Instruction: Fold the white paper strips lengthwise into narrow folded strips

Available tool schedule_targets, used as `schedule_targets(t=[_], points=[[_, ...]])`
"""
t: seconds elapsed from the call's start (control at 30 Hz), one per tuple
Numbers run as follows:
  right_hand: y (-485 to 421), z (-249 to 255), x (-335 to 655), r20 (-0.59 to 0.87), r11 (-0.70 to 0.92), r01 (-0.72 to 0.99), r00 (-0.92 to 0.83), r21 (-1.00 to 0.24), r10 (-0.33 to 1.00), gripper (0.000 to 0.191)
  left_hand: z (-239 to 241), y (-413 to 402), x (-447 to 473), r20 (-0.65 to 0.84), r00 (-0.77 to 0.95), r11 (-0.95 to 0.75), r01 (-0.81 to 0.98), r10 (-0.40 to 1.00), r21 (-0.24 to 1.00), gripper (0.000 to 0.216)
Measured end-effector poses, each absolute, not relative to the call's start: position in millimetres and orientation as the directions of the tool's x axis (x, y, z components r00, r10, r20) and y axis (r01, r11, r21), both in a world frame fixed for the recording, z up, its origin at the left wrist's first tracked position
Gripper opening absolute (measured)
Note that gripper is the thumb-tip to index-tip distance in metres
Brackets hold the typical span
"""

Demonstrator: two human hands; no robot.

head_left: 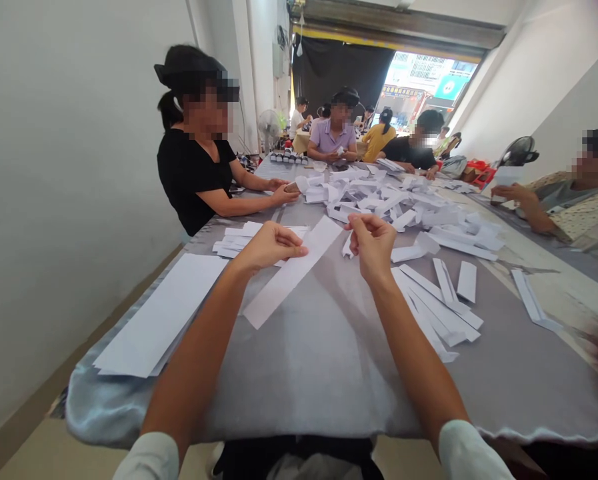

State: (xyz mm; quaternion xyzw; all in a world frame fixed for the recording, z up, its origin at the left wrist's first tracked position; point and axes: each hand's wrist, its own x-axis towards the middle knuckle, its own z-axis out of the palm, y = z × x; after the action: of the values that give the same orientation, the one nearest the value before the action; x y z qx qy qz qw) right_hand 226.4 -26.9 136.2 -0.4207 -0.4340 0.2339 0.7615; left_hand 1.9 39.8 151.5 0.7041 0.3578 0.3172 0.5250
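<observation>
A long white paper strip [299, 275] slants above the grey cloth. My left hand [273, 248] is closed on its middle, thumb on top and fingers curled behind. Just off the strip's upper right end, my right hand [373, 245] is in a pinch; whether its fingertips touch the paper or hold something small cannot be made out. Left of my forearm lies a stack of wide white paper sheets [163, 313]. Smaller strips [233, 240] lie behind my left hand. Several folded paper strips [436, 303] lie beside my right forearm.
A large heap of folded white papers [379, 193] covers the table's middle. The grey tablecloth [299, 380] reaches the front edge. A co-worker in black [193, 167] handles an item at the left. Other people sit at the far end and right. A fan [519, 152] stands behind.
</observation>
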Motion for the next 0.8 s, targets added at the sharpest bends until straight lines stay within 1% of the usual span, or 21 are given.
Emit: schedule_targets(t=[0.1,0.2,0.3,0.37,0.43,0.57,0.8], points=[[-27.0,138.4,236.9,0.471,0.56,-0.006,0.534,-0.828,0.702,0.044,153.5,40.0,0.3,0.084,0.502,-0.186,0.156,0.861,0.97,0.048],[-28.6,139.2,236.3,0.481,0.556,0.01,0.513,-0.831,0.711,0.06,154.7,38.6,2.5,0.102,0.467,-0.174,0.113,0.878,0.978,0.05],[-30.7,139.5,228.4,0.484,0.507,0.055,0.399,-0.86,0.778,0.077,155.6,36.8,5.4,0.092,0.461,-0.148,0.086,0.882,0.985,0.053],[-31.3,139.5,223.6,0.473,0.473,0.076,0.293,-0.878,0.831,0.083,156.5,35.6,6.4,0.079,0.473,-0.135,0.087,0.877,0.987,0.054],[-30.9,139.2,220.9,0.491,0.477,0.117,0.249,-0.871,0.835,0.085,157.7,34.3,6.7,0.07,0.479,-0.127,0.088,0.875,0.988,0.054],[-30.4,137.1,219.6,0.583,0.528,0.252,0.291,-0.811,0.758,0.082,159.2,32.3,6.9,0.07,0.471,-0.118,0.074,0.879,0.99,0.053],[-38.3,134.9,213.6,0.561,0.448,0.468,0.131,-0.762,0.818,0.075,158.1,31.4,10.0,0.131,0.456,-0.163,0.03,0.88,0.986,0.051]])
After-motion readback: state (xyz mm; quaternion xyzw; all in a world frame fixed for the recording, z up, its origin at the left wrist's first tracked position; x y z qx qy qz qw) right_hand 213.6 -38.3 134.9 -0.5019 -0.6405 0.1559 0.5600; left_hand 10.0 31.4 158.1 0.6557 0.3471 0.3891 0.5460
